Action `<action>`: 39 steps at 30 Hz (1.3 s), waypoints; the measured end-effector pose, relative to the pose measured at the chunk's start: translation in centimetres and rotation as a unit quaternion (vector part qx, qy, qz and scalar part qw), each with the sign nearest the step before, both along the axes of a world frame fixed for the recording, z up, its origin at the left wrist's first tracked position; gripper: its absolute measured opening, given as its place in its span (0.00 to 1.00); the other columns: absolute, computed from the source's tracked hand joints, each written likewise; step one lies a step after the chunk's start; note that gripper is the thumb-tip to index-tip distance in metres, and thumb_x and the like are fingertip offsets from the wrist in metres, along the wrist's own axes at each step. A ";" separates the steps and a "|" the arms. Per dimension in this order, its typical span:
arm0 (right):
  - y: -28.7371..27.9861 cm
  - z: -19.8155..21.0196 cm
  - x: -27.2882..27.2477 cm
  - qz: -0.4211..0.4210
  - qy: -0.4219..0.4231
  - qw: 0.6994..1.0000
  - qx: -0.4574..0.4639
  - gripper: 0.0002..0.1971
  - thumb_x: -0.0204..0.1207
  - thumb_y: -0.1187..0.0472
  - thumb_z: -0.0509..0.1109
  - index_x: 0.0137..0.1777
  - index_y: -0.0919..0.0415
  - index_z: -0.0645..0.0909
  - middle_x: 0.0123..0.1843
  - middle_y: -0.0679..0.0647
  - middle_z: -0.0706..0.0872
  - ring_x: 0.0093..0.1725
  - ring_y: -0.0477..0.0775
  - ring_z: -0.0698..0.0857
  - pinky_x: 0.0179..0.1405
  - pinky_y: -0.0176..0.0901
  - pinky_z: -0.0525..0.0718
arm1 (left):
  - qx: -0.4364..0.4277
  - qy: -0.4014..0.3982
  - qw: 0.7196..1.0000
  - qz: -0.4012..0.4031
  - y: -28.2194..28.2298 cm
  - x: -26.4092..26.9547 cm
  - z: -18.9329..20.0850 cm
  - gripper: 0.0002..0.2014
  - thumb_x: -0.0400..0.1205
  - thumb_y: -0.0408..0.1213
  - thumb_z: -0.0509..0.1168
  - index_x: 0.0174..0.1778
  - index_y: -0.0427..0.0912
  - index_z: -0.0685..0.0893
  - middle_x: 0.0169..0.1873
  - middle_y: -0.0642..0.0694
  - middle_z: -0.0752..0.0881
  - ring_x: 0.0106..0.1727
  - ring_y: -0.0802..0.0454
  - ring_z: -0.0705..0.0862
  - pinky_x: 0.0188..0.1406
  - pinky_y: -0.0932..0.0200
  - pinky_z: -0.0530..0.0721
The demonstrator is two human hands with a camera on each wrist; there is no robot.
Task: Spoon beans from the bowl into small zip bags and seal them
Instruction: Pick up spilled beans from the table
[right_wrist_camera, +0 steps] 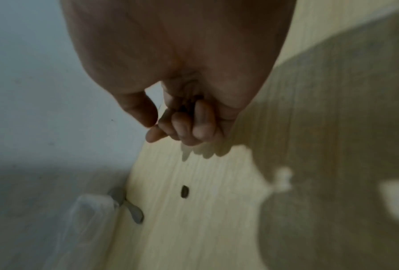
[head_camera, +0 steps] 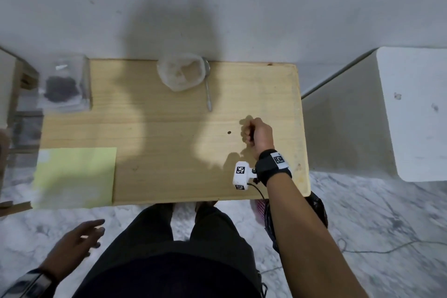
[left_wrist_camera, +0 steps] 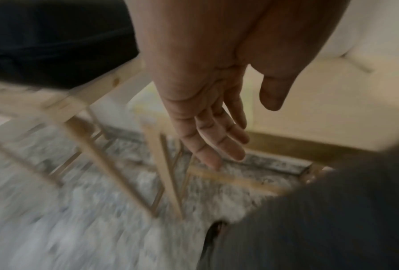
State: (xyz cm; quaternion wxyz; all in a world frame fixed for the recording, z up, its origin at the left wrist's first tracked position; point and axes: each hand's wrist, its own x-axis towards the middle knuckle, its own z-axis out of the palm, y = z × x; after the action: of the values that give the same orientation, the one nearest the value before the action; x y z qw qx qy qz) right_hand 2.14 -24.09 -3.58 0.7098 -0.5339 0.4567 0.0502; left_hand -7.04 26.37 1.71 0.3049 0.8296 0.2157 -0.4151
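A translucent bowl (head_camera: 181,72) sits at the far edge of the wooden table (head_camera: 169,164), looking empty, with a metal spoon (head_camera: 208,89) lying beside it on the right. One dark bean (head_camera: 229,132) lies loose on the wood. Just right of the bean is my right hand (head_camera: 254,133), fingers curled into a loose fist with the thumb on the index finger. In the right wrist view the bean (right_wrist_camera: 184,191) lies ahead of the right hand (right_wrist_camera: 170,127), and a dark patch inside the curl is unclear. Clear zip bags (head_camera: 63,87) holding dark beans lie at the far left. My left hand (head_camera: 82,237) hangs below the table edge with fingers (left_wrist_camera: 207,138) straight and holding nothing.
A pale yellow-green sheet (head_camera: 75,176) covers the table's near left corner. A white cabinet (head_camera: 411,113) stands to the right. My legs (head_camera: 169,249) are under the near edge, and a pink basket (head_camera: 261,208) sits on the marble floor by my right arm.
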 end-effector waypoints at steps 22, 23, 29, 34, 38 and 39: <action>7.6 -2.1 -2.2 0.004 0.084 0.953 -0.290 0.13 0.71 0.50 0.85 0.55 0.40 0.93 0.32 0.45 0.82 0.35 0.47 0.84 0.52 0.40 0.89 | -0.148 -0.217 0.962 -0.080 -24.4 32.0 -3.2 0.55 0.78 0.55 0.79 0.92 0.46 0.51 0.83 0.36 0.73 0.82 0.40 0.75 0.78 0.44 0.78; 7.7 -2.2 -2.1 -0.009 0.086 0.952 -0.292 0.11 0.71 0.51 0.85 0.53 0.41 0.94 0.30 0.45 0.81 0.33 0.47 0.83 0.50 0.42 0.90 | -0.145 -0.222 0.961 -0.075 -24.8 32.4 -3.4 0.56 0.77 0.56 0.80 0.92 0.48 0.50 0.83 0.36 0.72 0.82 0.41 0.75 0.75 0.46 0.81; 8.1 -2.9 -1.6 -0.039 0.085 0.946 -0.309 0.06 0.72 0.55 0.85 0.48 0.46 0.95 0.35 0.48 0.89 0.35 0.52 0.88 0.53 0.49 0.93 | -0.202 -0.199 0.959 -0.009 -25.5 33.6 -4.8 0.47 0.76 0.45 0.82 0.88 0.53 0.62 0.75 0.46 0.75 0.71 0.42 0.83 0.34 0.57 0.93; 8.4 -3.3 -1.5 -0.056 0.088 0.944 -0.314 0.04 0.70 0.53 0.86 0.40 0.45 0.93 0.35 0.53 0.90 0.38 0.55 0.89 0.51 0.51 0.93 | -0.256 -0.191 0.947 0.023 -25.6 33.2 -5.9 0.43 0.75 0.38 0.84 0.83 0.50 0.69 0.69 0.49 0.75 0.70 0.43 0.82 0.46 0.44 0.96; 8.7 -1.7 -1.7 -0.082 0.064 0.945 -0.311 0.06 0.74 0.52 0.83 0.41 0.49 0.89 0.32 0.48 0.85 0.33 0.48 0.83 0.38 0.40 0.87 | -0.274 -0.189 0.943 0.019 -25.4 32.1 -5.5 0.43 0.74 0.39 0.84 0.82 0.52 0.69 0.69 0.47 0.74 0.69 0.42 0.81 0.46 0.43 0.96; 8.7 -1.0 -1.8 -0.072 0.059 0.942 -0.323 0.06 0.78 0.53 0.80 0.42 0.49 0.87 0.33 0.47 0.83 0.33 0.46 0.80 0.37 0.36 0.82 | -0.276 -0.193 0.941 0.018 -25.5 31.7 -5.1 0.43 0.74 0.40 0.84 0.82 0.51 0.69 0.68 0.47 0.74 0.69 0.43 0.81 0.46 0.43 0.96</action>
State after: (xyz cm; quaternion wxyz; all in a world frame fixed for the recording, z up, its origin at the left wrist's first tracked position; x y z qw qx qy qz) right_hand 0.32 -15.40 -4.56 0.4725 -0.6966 0.5264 -0.1199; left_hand 24.71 0.90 -3.39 0.5654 0.7729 0.0443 -0.2847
